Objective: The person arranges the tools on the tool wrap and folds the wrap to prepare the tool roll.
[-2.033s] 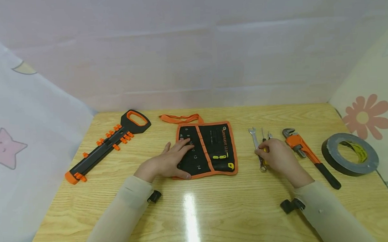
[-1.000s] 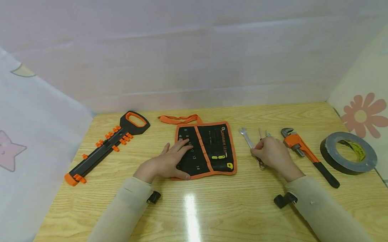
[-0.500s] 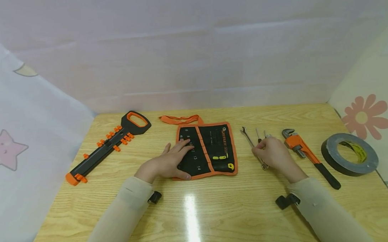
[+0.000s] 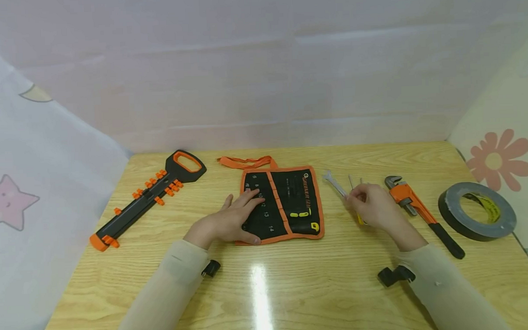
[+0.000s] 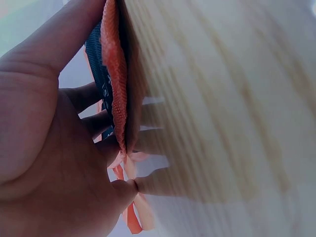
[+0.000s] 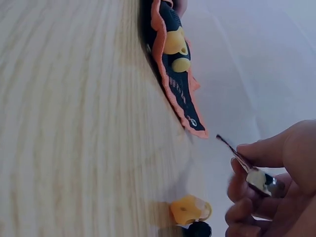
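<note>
My right hand (image 4: 372, 205) pinches a silver combination wrench (image 4: 334, 183) between thumb and fingers, its open end angled toward the pouch. In the right wrist view the wrench (image 6: 247, 170) shows above the table, its ring end toward the palm. Spread over the left part of a black tool pouch (image 4: 291, 183) with orange edging, my left hand (image 4: 228, 219) rests with fingers extended. Size numbers run down that part, and yellow pieces (image 4: 314, 226) show on its right part. Thin metal shafts (image 4: 351, 181) and a yellow handle (image 4: 361, 220) lie partly hidden beneath the right hand.
An orange pipe wrench (image 4: 407, 199) lies right of my right hand, with a roll of grey tape (image 4: 446, 212) beyond it. At the left is a black rack (image 4: 134, 211) with orange clips. An orange strap (image 4: 246, 162) trails behind the pouch. Fabric walls enclose the table.
The combination wrench has come up off the table in the right hand, its open end swung left toward the pouch. The left hand stays on the pouch.
</note>
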`<state>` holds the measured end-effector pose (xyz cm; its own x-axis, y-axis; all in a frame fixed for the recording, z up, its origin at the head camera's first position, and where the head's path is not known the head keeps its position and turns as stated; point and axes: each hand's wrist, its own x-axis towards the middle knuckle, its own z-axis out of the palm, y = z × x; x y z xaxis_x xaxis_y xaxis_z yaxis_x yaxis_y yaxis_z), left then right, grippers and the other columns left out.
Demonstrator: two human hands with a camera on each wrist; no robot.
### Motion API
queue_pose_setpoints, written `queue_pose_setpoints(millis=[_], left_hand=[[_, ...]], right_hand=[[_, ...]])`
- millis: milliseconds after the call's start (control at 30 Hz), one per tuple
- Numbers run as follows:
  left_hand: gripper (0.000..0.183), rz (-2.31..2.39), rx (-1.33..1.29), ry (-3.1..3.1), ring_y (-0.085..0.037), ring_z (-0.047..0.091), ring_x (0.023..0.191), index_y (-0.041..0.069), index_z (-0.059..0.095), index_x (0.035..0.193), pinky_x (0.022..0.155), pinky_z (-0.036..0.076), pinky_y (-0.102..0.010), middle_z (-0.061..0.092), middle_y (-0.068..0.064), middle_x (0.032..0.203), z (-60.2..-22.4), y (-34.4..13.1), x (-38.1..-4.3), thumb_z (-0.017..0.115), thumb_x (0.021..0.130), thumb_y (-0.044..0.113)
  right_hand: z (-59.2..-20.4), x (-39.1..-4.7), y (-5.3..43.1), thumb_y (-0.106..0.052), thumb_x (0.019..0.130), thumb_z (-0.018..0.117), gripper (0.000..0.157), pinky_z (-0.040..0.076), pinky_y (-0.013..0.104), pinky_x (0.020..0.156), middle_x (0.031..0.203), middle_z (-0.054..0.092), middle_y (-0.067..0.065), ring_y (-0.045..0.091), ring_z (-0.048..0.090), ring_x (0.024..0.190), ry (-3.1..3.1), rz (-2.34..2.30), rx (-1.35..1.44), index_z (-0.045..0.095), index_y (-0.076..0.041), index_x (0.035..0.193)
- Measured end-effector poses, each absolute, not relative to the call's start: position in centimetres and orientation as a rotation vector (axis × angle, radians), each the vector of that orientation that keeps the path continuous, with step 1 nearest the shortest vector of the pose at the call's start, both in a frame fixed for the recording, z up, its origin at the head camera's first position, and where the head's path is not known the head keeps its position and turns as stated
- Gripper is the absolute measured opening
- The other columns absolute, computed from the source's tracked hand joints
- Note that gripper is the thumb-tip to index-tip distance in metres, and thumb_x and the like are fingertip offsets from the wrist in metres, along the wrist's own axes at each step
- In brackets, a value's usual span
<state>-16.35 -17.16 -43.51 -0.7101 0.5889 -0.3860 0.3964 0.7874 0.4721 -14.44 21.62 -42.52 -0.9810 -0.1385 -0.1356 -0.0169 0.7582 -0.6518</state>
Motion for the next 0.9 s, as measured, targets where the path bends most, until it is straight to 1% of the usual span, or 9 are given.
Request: queue_pose_setpoints(millis=[200,400,633,733,900], left_hand=[[0.112,0.488,0.732,2.447,-0.034,-0.005,0.171,0.019,0.020,0.175,0.134,-0.004,-0.067,-0.002,-0.008,0.184,-43.5,-17.2,-16.4,0.087,0.090,0.049],[0.112,0.495,0.736,2.443,-0.034,-0.005,0.171,0.019,0.020,0.175,0.134,-0.004,-0.067,-0.002,-0.007,0.184,-43.6,-17.2,-16.4,0.087,0.090,0.050],[0.112,0.492,0.741,2.446,-0.034,-0.005,0.171,0.020,0.020,0.175,0.134,-0.004,-0.067,-0.002,-0.007,0.184,-43.6,-17.2,-16.4,0.087,0.090,0.050],[0.112,0.489,0.739,2.446,-0.033,-0.005,0.171,0.020,0.020,0.175,0.135,-0.004,-0.066,-0.003,-0.006,0.184,-43.6,-17.2,-16.4,0.087,0.090,0.050],[0.112,0.477,0.741,2.450,-0.034,-0.005,0.171,0.020,0.020,0.175,0.135,-0.004,-0.067,-0.003,-0.007,0.184,-43.6,-17.2,-16.5,0.087,0.090,0.051]], right_hand=[[-42.4,-14.6,21.4,-0.025,0.113,0.059,0.032,0.044,0.032,0.059,0.089,0.070,0.013,0.019,0.054,0.068,2.776,-1.054,-0.144,0.075,0.002,0.115],[-42.5,-14.9,21.2,-0.024,0.114,0.057,0.032,0.043,0.031,0.062,0.096,0.074,0.015,0.019,0.053,0.072,2.771,-1.072,-0.163,0.076,0.002,0.117],[-42.7,-15.2,21.0,-0.024,0.113,0.060,0.031,0.037,0.028,0.056,0.090,0.071,0.015,0.020,0.047,0.065,2.774,-1.085,-0.190,0.077,0.002,0.113],[-42.8,-15.5,20.8,-0.023,0.113,0.061,0.029,0.037,0.028,0.057,0.088,0.071,0.013,0.019,0.047,0.067,2.773,-1.079,-0.233,0.078,0.001,0.113],[-42.9,-16.0,20.6,-0.020,0.112,0.061,0.028,0.040,0.028,0.059,0.088,0.073,0.013,0.018,0.050,0.068,2.752,-1.090,-0.305,0.079,0.001,0.114]])
